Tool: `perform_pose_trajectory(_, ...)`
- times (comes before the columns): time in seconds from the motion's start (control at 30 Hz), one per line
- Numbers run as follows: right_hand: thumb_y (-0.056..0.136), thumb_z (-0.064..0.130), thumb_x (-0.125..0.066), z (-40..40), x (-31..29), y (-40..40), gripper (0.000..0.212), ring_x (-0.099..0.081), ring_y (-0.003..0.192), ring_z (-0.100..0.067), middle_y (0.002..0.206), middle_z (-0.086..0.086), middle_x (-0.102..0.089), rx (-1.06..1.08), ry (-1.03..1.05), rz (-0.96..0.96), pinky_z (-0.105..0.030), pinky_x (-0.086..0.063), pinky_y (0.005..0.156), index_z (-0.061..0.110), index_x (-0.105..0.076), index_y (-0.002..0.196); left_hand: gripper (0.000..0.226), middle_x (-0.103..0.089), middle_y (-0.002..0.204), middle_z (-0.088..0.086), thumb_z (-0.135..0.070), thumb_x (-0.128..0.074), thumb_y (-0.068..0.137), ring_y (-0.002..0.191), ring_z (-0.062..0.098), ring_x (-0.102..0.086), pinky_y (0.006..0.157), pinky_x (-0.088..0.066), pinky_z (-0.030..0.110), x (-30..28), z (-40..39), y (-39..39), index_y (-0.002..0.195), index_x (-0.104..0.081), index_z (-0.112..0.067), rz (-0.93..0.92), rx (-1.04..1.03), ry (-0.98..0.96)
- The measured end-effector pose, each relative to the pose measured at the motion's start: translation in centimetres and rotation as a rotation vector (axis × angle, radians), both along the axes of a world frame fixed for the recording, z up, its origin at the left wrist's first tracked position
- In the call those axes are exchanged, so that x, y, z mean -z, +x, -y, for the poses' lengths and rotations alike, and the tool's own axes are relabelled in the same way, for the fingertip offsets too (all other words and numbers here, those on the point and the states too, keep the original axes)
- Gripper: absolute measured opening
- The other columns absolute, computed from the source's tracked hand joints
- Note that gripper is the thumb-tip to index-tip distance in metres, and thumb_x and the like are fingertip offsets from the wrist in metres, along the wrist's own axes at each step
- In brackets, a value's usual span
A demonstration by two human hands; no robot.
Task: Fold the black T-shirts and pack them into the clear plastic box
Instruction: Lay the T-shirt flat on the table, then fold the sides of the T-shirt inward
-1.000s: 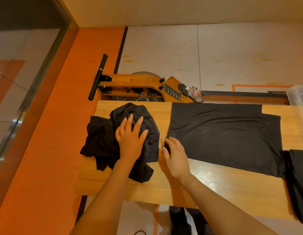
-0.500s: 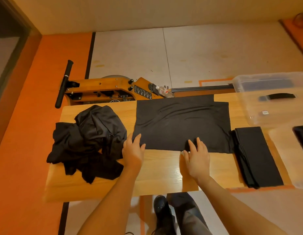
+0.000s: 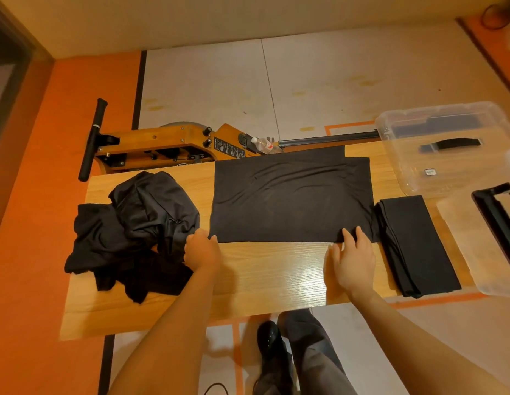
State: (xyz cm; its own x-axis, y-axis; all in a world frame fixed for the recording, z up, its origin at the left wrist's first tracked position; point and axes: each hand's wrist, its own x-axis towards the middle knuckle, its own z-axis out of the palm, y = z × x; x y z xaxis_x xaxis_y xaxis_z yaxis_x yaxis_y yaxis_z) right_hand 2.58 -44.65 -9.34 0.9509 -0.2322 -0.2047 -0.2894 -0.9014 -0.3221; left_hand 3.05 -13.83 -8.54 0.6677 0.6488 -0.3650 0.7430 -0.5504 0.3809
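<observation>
A half-folded black T-shirt (image 3: 291, 201) lies flat in the middle of the wooden table (image 3: 262, 275). My left hand (image 3: 202, 252) curls its fingers round the shirt's near left corner. My right hand (image 3: 353, 252) rests straight fingertips on the near edge by the right corner. A crumpled pile of black T-shirts (image 3: 139, 223) sits at the left end, just beside my left hand. One folded black T-shirt (image 3: 413, 243) lies to the right. The clear plastic box (image 3: 396, 155) stands at the far right corner.
A clear lid with a black latch (image 3: 476, 252) lies at the table's right end, beside the folded shirt. A wooden rowing machine (image 3: 162, 146) with a plastic bottle (image 3: 265, 145) stands on the floor behind the table. My legs and a shoe (image 3: 271, 346) show below the near edge.
My left hand left the crumpled pile and came to the flat shirt's near left corner, fingers now curled. My right hand slid right along the near edge. The view swung right.
</observation>
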Motion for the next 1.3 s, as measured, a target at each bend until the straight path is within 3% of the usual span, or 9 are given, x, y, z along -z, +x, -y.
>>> perform_pose_trajectory(0.2, 0.103, 0.035, -0.042, 0.5, 0.2, -0.5, 0.050, -0.019, 0.148, -0.032, 0.159, -0.014, -0.025, -0.043, -0.051, -0.065, -0.047, -0.024, 0.117, 0.015, -0.037, 0.149, 0.011, -0.060, 0.097, 0.014, -0.017, -0.053, 0.098, 0.079, 0.029, -0.054, 0.063, -0.042, 0.035, -0.7, 0.5, -1.1, 0.089, -0.049, -0.011, 0.160, -0.063, -0.074)
perform_pose_trajectory(0.5, 0.103, 0.032, -0.043, 1.3, -0.1, -1.7, 0.051, -0.024, 0.147, -0.031, 0.157, -0.014, -0.030, -0.043, -0.098, -0.049, -0.045, -0.023, 0.118, 0.012, -0.037, 0.149, 0.019, -0.063, 0.105, 0.013, -0.014, -0.058, 0.095, 0.086, 0.032, -0.060, 0.065, -0.045, 0.038, -0.6, -0.7, -3.3, 0.110, -0.048, -0.010, 0.190, -0.100, -0.066)
perform_pose_trajectory(0.63, 0.103, 0.035, -0.042, 1.7, -0.1, -2.8, 0.052, -0.023, 0.147, -0.030, 0.159, -0.011, -0.028, -0.103, -0.154, -0.088, -0.044, -0.021, 0.118, 0.015, -0.035, 0.150, 0.020, -0.062, 0.107, 0.014, -0.013, -0.057, 0.095, 0.089, 0.034, -0.060, 0.065, -0.042, 0.037, -0.5, -0.8, -4.9, 0.112, -0.048, -0.009, 0.164, -0.121, -0.053)
perform_pose_trajectory(0.9, 0.099, 0.037, -0.051, 2.4, 0.1, -5.6, 0.049, -0.040, 0.137, -0.033, 0.150, -0.011, -0.043, -0.161, -0.198, -0.088, -0.048, -0.029, 0.113, 0.016, -0.048, 0.143, 0.017, -0.063, 0.109, 0.017, -0.011, -0.057, 0.095, 0.098, 0.037, -0.059, 0.072, -0.043, 0.040, -1.4, -0.7, -7.3, 0.109, -0.049, -0.006, 0.166, -0.175, -0.090)
perform_pose_trajectory(1.03, 0.097, 0.031, -0.056, 2.8, -0.5, -5.8, 0.048, -0.044, 0.131, -0.035, 0.145, -0.015, -0.045, 0.020, -0.097, -0.016, -0.049, -0.040, 0.106, 0.010, -0.049, 0.140, 0.015, -0.064, 0.103, 0.016, -0.012, -0.058, 0.094, 0.094, 0.035, -0.060, 0.072, -0.045, 0.039, -1.7, -0.6, -8.0, 0.106, -0.053, -0.006, 0.185, -0.186, -0.108)
perform_pose_trajectory(1.17, 0.101, 0.031, -0.049, 2.9, -1.0, -4.8, 0.048, -0.039, 0.135, -0.036, 0.149, -0.018, -0.040, 0.214, -0.043, -0.029, -0.051, -0.038, 0.107, 0.008, -0.046, 0.142, 0.015, -0.063, 0.093, 0.013, -0.013, -0.059, 0.094, 0.083, 0.029, -0.058, 0.069, -0.044, 0.036, -1.9, -0.1, -7.7, 0.106, -0.053, -0.007, 0.205, -0.166, -0.132)
perform_pose_trajectory(1.3, 0.099, 0.025, -0.054, 2.6, -1.8, -3.1, 0.041, -0.051, 0.121, -0.039, 0.130, -0.020, -0.057, 0.358, 0.086, -0.005, -0.053, -0.046, 0.096, 0.004, -0.049, 0.134, 0.016, -0.062, 0.090, 0.012, -0.018, -0.056, 0.096, 0.080, 0.026, -0.056, 0.066, -0.041, 0.035, -1.6, 0.2, -7.5, 0.107, -0.050, -0.007, 0.206, -0.148, -0.147)
